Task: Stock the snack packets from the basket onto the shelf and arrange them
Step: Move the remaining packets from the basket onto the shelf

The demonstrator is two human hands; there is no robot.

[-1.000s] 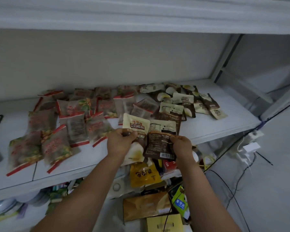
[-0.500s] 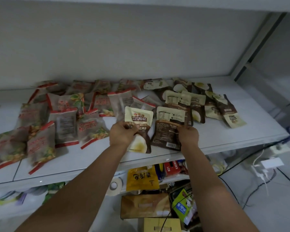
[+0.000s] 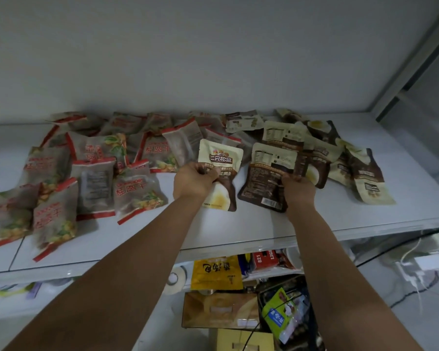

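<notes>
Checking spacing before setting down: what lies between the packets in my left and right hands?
In the head view, only a narrow bare strip of white shelf separates the cream-fronted packet from the brown-backed packet.

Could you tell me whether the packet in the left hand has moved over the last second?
Yes. The packet in the left hand moved inward: it hung past the front edge of the shelf, and now lies wholly behind it.

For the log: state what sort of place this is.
Likely a storeroom or pantry: a white shelf strewn with snack packets, mixed boxes and bags below, charger cables on the floor.
</notes>
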